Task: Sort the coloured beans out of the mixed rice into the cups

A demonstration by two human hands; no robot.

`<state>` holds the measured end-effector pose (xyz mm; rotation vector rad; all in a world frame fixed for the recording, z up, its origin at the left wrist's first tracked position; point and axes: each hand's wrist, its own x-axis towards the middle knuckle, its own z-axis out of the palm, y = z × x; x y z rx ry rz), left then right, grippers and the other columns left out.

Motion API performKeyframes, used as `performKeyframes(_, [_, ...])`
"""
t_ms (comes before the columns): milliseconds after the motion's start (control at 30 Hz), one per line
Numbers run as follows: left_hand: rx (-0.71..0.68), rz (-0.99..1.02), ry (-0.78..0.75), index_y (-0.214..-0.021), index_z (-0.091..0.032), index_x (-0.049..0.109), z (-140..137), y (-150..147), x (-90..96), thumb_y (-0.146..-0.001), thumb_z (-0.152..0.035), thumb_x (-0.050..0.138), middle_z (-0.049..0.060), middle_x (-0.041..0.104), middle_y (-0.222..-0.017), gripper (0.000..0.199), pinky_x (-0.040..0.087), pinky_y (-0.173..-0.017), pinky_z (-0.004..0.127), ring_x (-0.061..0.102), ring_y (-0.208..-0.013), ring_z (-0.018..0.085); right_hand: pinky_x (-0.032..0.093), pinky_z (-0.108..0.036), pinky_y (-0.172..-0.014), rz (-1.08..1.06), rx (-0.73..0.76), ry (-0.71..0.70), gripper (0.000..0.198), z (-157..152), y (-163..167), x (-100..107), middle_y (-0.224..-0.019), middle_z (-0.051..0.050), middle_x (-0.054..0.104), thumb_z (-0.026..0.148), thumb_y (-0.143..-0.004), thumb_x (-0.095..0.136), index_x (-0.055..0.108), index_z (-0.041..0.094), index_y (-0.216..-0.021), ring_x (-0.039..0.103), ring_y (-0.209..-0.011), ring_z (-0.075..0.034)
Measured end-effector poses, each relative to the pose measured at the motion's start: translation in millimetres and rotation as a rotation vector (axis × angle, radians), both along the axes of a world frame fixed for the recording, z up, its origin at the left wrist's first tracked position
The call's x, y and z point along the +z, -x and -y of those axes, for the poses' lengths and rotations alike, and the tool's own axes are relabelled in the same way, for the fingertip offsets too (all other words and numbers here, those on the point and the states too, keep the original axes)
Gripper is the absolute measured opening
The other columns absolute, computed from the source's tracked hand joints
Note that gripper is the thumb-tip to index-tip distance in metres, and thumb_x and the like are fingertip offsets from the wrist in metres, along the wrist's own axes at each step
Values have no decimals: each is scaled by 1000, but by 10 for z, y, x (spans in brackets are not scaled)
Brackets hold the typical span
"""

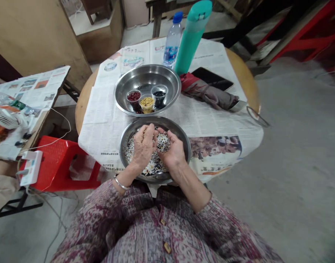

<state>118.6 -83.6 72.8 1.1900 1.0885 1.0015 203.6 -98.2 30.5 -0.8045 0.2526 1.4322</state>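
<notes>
My right hand (pixel 174 151) is cupped palm up above the near steel bowl (pixel 186 149), holding a heap of mixed grains (pixel 163 142), mostly white with dark specks. Beside it, my left hand (pixel 144 148) is closed, its fingers bent and pressed together; whatever they hold is hidden. More of the white and dark grains (pixel 152 164) cover the bottom of this bowl. Just beyond, a larger steel basin (pixel 148 69) holds three clear cups: one of dark red beans (pixel 134 96), one of yellow grains (pixel 147 103), one of black beans (pixel 159 96).
A water bottle (pixel 171 45), a teal bottle (pixel 193 36), a folded umbrella (pixel 208 93) and a dark flat object (pixel 214 77) stand or lie on the newspaper-covered round table (pixel 98 120). To the left are a red stool (pixel 55 164), a power strip (pixel 32 168) and another person's arm (pixel 3 171).
</notes>
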Motion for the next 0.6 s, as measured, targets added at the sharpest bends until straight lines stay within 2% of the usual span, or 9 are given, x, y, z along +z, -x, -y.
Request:
performKeyframes(100, [27,-56,-190,-73,-22,52,52,-88,-20,-100,-36,50,-3,48,-63,31,40,-48,23,45,-52,10,61,-33,-79,35,12,26,18,22,140,-3,-78,4,74,32,-88,55,71,24,-88,70,-80,-16])
performKeyframes(200, [7,-228,-432,-71,-23,50,62,-90,-96,-100,-32,50,-2,50,-65,30,49,-67,29,52,-65,14,61,-33,-80,4,7,2,17,40,200,-1,-74,3,71,31,-87,55,70,23,-83,68,-79,-17])
performKeyframes(267, [-19,-276,-519,-72,-23,51,66,-74,-143,-99,-31,52,-1,53,-69,28,50,-76,33,55,-72,16,61,-34,-83,-32,0,-19,18,44,207,-17,-72,2,69,32,-87,55,68,23,-78,67,-80,-18])
performKeyframes(333, [-47,-250,-555,-74,-23,53,70,-63,-178,-99,-31,51,1,57,-74,27,51,-80,36,58,-76,17,61,-36,-86,-44,6,-40,15,42,205,-57,-71,2,67,30,-85,56,66,24,-76,67,-83,-18])
performKeyframes(433, [-92,-118,-588,-75,-22,57,76,-63,-193,-103,-34,41,5,65,-84,35,51,-89,40,63,-87,20,61,-37,-86,-3,17,-95,6,37,207,-154,-75,3,67,30,-82,60,64,25,-80,67,-87,-19])
performKeyframes(500, [-120,-43,-611,-74,-23,62,81,-60,-165,-104,-38,38,7,68,-91,41,49,-98,45,65,-100,23,61,-36,-84,60,3,-118,5,40,213,-218,-79,4,68,30,-81,63,64,27,-84,67,-87,-18])
performKeyframes(600, [-153,-60,-603,-77,-24,68,101,-30,-60,-104,-39,40,9,71,-103,42,42,-112,52,60,-118,26,62,-33,-80,115,-12,-87,3,52,207,-260,-77,5,68,28,-82,61,64,28,-84,67,-83,-17])
